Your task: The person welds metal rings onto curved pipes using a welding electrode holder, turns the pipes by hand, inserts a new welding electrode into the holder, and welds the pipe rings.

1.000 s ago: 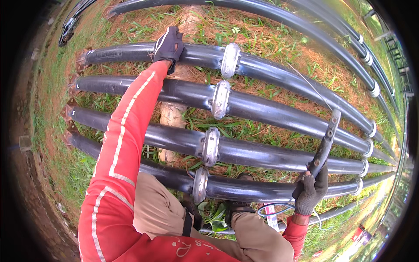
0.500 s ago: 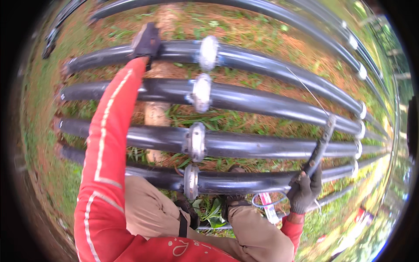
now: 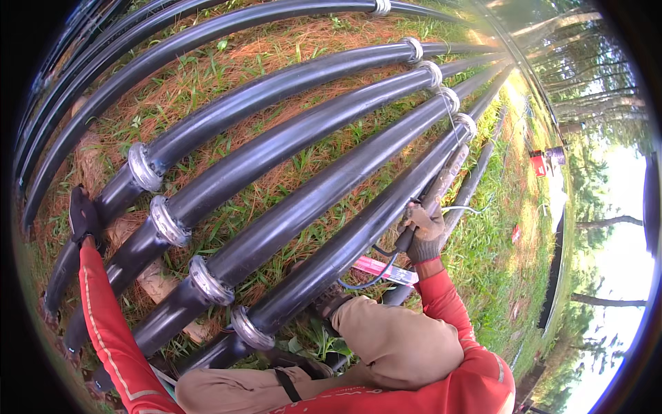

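Observation:
My left hand (image 3: 84,215), in a dark glove, is closed over a black pipe (image 3: 276,74) near its left end, beyond its silvery flange ring (image 3: 145,168). In my gloved right hand (image 3: 422,233) is a welding electrode holder (image 3: 447,178) with a long greyish body. A thin rod sticks out of its tip toward the ring (image 3: 465,125) on the nearest pipe (image 3: 358,234). From the handle a dark cable (image 3: 372,283) loops down past my knee. Whether the rod touches any metal I cannot tell.
More black pipes lie side by side at the far left, across a wooden log (image 3: 155,279). A pink and white packet (image 3: 386,269) lies by my right knee. Red and dark containers (image 3: 538,163) stand on the grass farther right, before trees.
The view has swung to the right, bringing trees and far pipe ends in. My left hand stays on the same pipe. My right hand still holds the electrode holder, now pointing at the nearest pipe's far ring.

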A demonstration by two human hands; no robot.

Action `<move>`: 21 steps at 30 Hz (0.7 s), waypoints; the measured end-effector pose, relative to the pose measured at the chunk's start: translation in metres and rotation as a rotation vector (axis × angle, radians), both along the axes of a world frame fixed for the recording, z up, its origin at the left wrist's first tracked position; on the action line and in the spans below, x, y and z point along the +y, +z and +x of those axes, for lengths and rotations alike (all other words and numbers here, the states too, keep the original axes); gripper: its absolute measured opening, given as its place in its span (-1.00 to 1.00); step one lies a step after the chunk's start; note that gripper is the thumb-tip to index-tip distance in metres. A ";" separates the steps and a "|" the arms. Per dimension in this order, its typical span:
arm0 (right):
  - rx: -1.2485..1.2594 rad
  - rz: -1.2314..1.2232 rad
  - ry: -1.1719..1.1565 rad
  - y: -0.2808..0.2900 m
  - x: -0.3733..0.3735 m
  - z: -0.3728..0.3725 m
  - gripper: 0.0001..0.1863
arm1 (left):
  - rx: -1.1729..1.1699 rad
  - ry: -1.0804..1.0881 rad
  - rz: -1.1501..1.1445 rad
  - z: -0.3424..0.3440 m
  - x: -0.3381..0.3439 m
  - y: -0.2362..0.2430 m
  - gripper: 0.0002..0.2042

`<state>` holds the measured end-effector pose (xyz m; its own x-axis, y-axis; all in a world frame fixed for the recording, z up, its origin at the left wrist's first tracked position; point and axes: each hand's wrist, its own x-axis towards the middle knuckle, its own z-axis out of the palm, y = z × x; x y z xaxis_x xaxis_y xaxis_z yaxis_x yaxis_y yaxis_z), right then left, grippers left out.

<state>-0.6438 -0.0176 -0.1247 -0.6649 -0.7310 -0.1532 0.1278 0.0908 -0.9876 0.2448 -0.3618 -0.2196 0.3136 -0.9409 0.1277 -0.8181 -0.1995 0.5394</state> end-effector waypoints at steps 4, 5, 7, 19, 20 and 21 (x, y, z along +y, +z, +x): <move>-0.357 -0.109 -0.304 -0.017 0.018 -0.018 -0.83 | 0.130 0.091 0.025 0.004 0.003 0.001 -0.66; -0.386 -0.043 -0.379 -0.018 0.023 -0.023 -0.82 | 0.132 0.088 0.022 0.000 0.005 0.003 -0.66; -0.405 -0.006 -0.472 -0.034 0.042 -0.050 -0.90 | 0.180 0.047 0.040 -0.018 0.007 0.004 -0.66; -0.636 0.189 -0.461 -0.170 0.095 -0.108 -0.83 | 0.300 -0.247 0.357 -0.060 0.017 0.040 -0.15; -0.683 0.190 -0.440 -0.173 0.093 -0.107 -0.83 | 0.309 -0.277 0.417 -0.064 0.018 0.040 -0.07; -0.738 0.266 -0.388 -0.168 0.068 -0.071 -0.83 | 0.265 -0.260 0.474 -0.043 0.033 0.067 0.02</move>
